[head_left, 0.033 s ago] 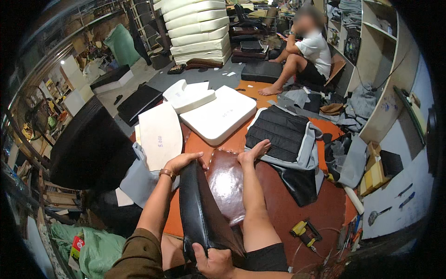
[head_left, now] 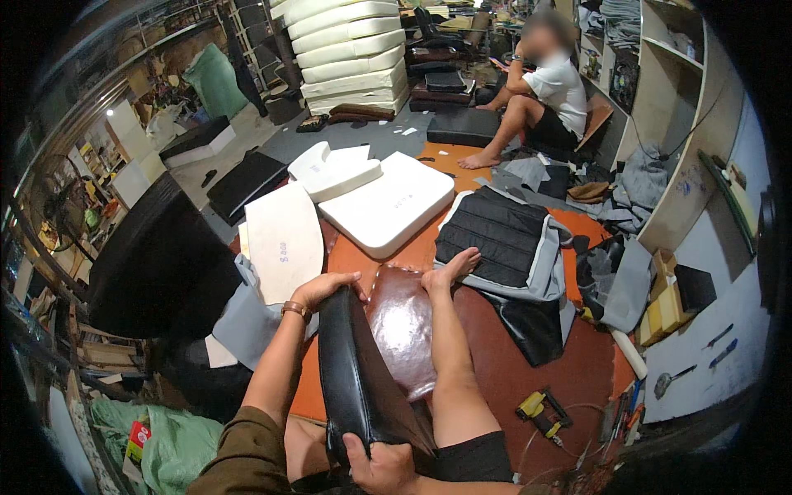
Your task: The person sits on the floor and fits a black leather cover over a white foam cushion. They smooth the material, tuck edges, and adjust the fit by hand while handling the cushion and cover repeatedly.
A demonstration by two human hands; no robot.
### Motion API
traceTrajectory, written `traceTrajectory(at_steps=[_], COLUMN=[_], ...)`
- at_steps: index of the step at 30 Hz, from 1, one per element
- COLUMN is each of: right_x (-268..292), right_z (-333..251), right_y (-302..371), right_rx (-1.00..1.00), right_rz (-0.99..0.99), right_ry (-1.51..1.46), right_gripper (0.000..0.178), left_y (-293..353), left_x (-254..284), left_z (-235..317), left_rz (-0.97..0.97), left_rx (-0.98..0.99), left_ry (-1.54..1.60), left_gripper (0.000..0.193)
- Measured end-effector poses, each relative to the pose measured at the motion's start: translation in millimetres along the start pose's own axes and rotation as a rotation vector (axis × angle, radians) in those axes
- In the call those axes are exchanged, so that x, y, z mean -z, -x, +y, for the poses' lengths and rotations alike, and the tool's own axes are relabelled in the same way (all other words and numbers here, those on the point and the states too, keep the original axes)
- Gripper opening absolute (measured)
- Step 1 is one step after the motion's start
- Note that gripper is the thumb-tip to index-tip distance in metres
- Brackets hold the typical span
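Note:
A black leather-like seat cushion stands on its edge between my legs, its seamed side facing up. My left hand is wrapped over its far end, with the thumb side toward the right. At the near end my right hand grips the cushion's corner, thumb on top and fingers curled against the side. The cushion's underside and the fingertips behind it are hidden. Just past the cushion lies a shiny brown leather sheet, with my bare foot beside it.
White foam pads and a pale template sheet lie ahead. A black-and-grey quilted cover is right of my foot. A yellow-black staple gun with a hose rests at right. Another person sits at the far right near shelves.

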State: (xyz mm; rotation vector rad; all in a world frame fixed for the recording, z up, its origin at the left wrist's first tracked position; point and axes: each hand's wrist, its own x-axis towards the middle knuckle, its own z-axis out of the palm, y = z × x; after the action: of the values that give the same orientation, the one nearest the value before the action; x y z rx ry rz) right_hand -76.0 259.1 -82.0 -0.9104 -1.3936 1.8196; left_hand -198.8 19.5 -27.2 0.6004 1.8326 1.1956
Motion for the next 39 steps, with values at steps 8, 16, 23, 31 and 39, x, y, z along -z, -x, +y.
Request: traceTrajectory(at_steps=[8,16,23,31,39], right_x=[-15,28,112,124,128], right_z=[31,15,-63,-88,-83], right_y=[-76,-44,342,328,329], right_rx=[-0.098,0.07,0.6,0.0,0.422], right_rz=[0.139,-0.055,-0.724,-0.629,-0.56], right_ry=[-0.009,0.245,0.299,0.196,0.332], right_gripper=[0.106,0.063,0.051,0.05,0.031], left_y=[55,175,240,193,168], left_x=[-8,-105,-157,-170,-159], left_z=[8,46,18,47,16], left_rz=[0.15,0.227,0.507,0.44,0.37], left_rx=[-0.259,-0.527,-0.729,-0.872,-1.105], left_ry=[-0.243,-0.507,-0.445,-0.445,-0.11], left_gripper=[0.044,0.041,0.035,0.029,0.046])
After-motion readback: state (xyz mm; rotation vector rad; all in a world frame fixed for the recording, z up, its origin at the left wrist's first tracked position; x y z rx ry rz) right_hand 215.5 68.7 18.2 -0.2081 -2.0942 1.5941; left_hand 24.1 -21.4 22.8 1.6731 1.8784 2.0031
